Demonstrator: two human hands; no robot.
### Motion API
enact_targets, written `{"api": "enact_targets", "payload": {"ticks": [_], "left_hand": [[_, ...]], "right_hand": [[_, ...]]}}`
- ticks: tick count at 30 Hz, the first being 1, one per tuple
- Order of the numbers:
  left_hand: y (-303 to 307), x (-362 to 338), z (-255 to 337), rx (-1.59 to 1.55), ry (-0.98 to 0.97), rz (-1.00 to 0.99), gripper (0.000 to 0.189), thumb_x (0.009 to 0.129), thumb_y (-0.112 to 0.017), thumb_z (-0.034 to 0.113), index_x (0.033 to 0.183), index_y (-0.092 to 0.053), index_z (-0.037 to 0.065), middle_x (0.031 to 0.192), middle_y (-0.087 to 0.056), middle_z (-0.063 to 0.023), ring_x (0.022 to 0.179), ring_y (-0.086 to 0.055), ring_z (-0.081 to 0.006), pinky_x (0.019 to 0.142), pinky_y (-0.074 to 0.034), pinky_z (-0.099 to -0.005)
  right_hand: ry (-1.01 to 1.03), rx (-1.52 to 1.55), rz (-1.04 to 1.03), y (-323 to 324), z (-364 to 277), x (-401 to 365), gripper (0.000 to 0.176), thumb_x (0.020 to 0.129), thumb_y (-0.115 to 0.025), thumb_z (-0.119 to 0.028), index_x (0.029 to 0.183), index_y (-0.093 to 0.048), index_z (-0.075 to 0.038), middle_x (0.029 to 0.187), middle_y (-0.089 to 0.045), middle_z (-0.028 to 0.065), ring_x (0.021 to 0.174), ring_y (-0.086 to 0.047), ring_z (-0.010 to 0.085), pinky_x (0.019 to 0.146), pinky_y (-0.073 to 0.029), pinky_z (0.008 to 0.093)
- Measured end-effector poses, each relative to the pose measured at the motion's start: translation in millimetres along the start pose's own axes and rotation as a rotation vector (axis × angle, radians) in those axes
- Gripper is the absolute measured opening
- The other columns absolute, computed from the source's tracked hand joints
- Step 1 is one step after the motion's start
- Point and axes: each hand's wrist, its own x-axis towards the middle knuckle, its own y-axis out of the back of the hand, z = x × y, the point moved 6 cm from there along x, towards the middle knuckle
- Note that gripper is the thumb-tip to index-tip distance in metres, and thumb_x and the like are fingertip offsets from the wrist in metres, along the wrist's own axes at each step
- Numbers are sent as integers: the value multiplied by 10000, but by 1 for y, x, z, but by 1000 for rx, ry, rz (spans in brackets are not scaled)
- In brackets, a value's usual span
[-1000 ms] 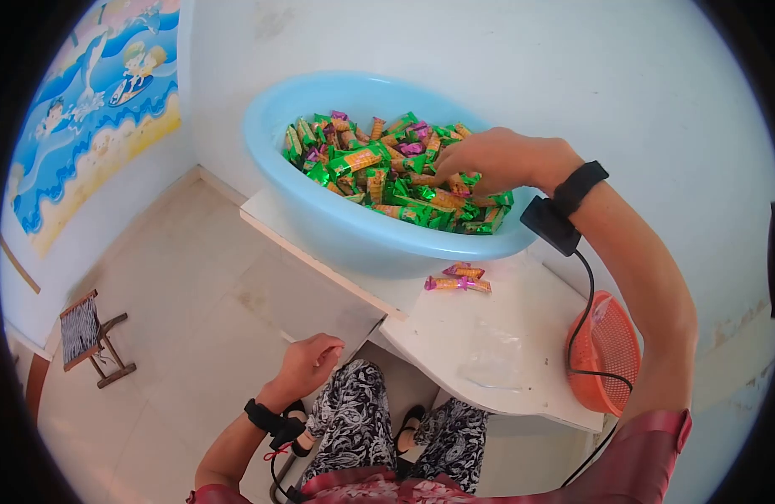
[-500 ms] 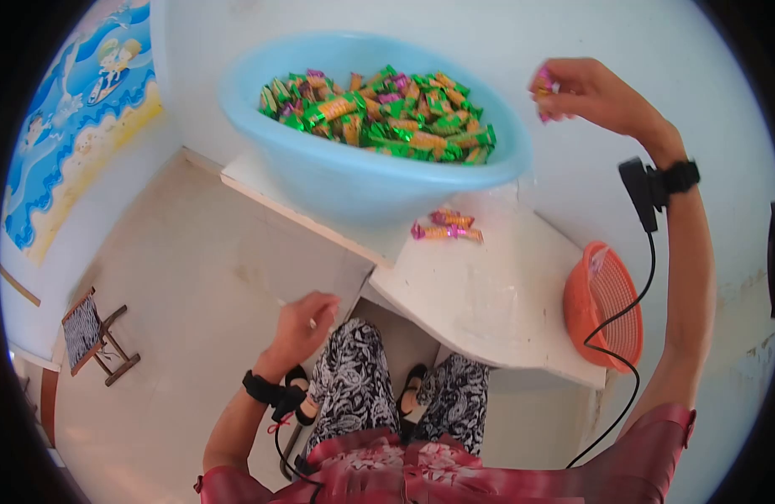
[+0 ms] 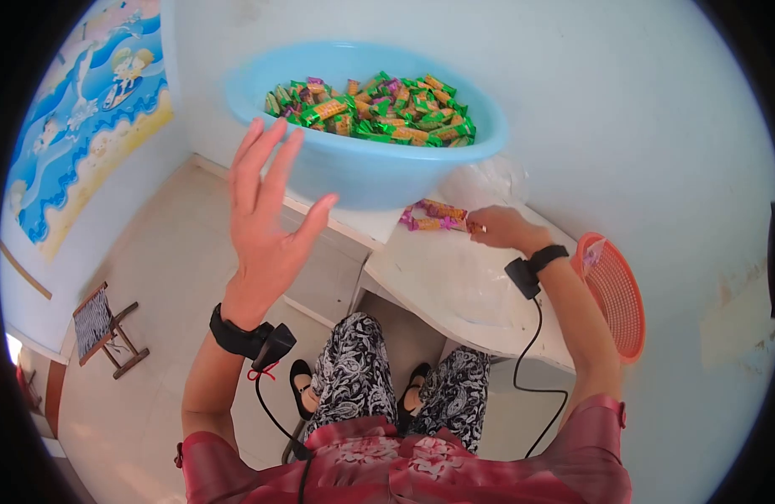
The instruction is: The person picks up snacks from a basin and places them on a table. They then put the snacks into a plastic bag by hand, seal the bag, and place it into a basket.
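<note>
A light blue basin (image 3: 379, 176) holds a heap of green-and-gold wrapped candies (image 3: 404, 118), with a few purple wrappers among them. My left hand (image 3: 265, 210) is raised in front of the basin's left side, open, fingers spread and tips overlapping the rim in this view. On the white table below the basin lies a small group of purple-and-gold wrapped candies (image 3: 433, 220). My right hand (image 3: 509, 228) is down at the right end of this group, its fingers closed on a wrapped candy (image 3: 475, 228) that is mostly hidden by them.
An orange mesh basket (image 3: 614, 294) stands at the table's right end, with a clear-and-purple wrapper inside. Clear plastic (image 3: 492, 181) lies behind the candies against the wall. A folding stool (image 3: 106, 328) is on the floor at left. Black cables run from both wrists.
My right hand has come down from beside the wall, right of the basin, to the candies on the table. My left hand has risen from near my lap to the basin's front, fingers spreading.
</note>
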Motion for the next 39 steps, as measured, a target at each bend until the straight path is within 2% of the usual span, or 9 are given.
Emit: {"api": "enact_targets", "payload": {"ticks": [4,9,12,15,18,24,28,34,39], "left_hand": [[-4,17,8,53,10,-92,727,827,-885,152,1497,-611,80,1620,-497,-120,1584,-330,-412,1237,-372,-531],[-18,33,3,96,43,-186,623,819,-894,181,1387,-660,77,1614,-506,-111,1594,-300,-426,1233,-375,-547],[-22,40,-2,80,-3,-130,472,794,-890,148,1215,-690,72,1448,-631,-120,1516,-408,-429,1193,-413,-534],[-29,43,-15,-5,24,-138,361,758,-876,90,1065,-688,65,1214,-709,-113,1380,-532,-394,1133,-456,-513],[-22,46,-38,-60,44,-83,336,720,-860,41,1016,-701,62,1077,-707,-104,1268,-592,-352,1082,-481,-483],[8,58,-73,-181,98,-170,333,711,-867,38,1001,-703,53,1108,-698,-115,1265,-592,-327,1065,-474,-447],[17,58,-84,-160,96,-255,350,756,-758,-28,1087,-686,60,1324,-652,-131,1312,-595,-328,1133,-445,-430],[16,56,-86,-162,51,-240,361,751,-756,-30,1095,-691,61,1254,-665,-124,1330,-590,-331,1138,-441,-436],[3,56,-84,-171,2,-199,319,777,-714,-9,1092,-698,36,1186,-703,-90,1314,-610,-353,1141,-447,-462]], "right_hand": [[-25,19,5,-25,8,5,299,885,-749,-264,1131,-743,-96,1059,-762,120,1065,-705,361,906,-561,487],[-23,124,22,-34,14,0,535,889,-819,-309,1384,-722,-127,1386,-721,119,1134,-720,318,979,-575,418],[-82,289,90,-20,21,-7,456,905,-809,-258,1336,-748,-119,1313,-756,102,1014,-731,265,893,-592,377],[-215,347,71,10,34,-23,364,915,-787,-238,1261,-775,-126,1212,-785,76,1024,-745,266,909,-590,389],[-235,252,166,49,67,-40,321,925,-765,-207,1233,-780,-116,1094,-803,53,887,-746,237,829,-595,375],[-206,336,255,171,78,-69,224,996,-697,-81,1190,-735,26,993,-756,73,814,-691,135,759,-576,309],[-204,365,352,242,40,-68,257,1035,-689,-197,1190,-750,-1,1028,-750,43,855,-692,120,773,-548,283],[-158,439,377,223,31,-46,262,1037,-678,-225,1198,-759,-36,1014,-753,20,869,-706,123,790,-542,288],[-180,451,243,176,71,-19,264,1043,-661,-217,1205,-756,-32,1009,-757,16,843,-713,113,757,-546,286]]}}
